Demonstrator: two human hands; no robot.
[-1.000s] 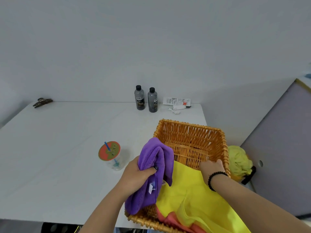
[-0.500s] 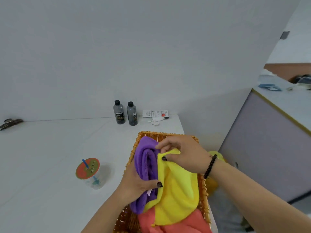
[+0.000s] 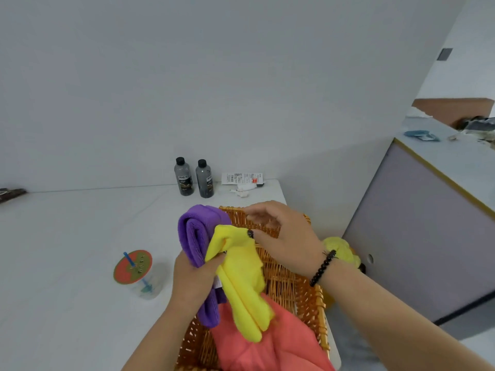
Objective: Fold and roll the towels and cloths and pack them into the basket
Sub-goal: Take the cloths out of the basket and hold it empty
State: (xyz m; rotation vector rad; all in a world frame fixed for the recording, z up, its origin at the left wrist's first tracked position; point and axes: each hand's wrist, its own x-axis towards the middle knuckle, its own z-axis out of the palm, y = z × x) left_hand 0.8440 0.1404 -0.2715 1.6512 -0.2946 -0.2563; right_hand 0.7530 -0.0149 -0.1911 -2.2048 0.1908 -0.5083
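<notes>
Head view: compared with half a second ago, the yellow cloth [image 3: 242, 279] is bunched narrower and hangs as a crumpled strip rather than a broad sheet, so more of the basket [image 3: 300, 293] weave shows under the right hand [image 3: 284, 236]. That hand sits a little higher and its thumb now pinches the yellow cloth's top corner, the other fingers loosely spread above the basket's far rim. The left hand [image 3: 197, 277] grasps as before, fingers curled round both the purple towel [image 3: 195, 236] and the yellow cloth's left edge.

The purple towel is folded into a thick roll, arching over the top of the left hand and trailing down past its wrist over the basket's left rim. The yellow cloth hangs between the two hands, its lower end resting on a coral cloth [image 3: 273, 344] that lies in the basket's near end, below both wrists. A second yellow bundle [image 3: 340, 250] sits just beyond the right wrist, outside the basket. Left of the left hand, a lidded cup [image 3: 136, 271] stands on the surface [image 3: 67, 263]; two dark bottles [image 3: 194, 178] stand beyond both hands.
</notes>
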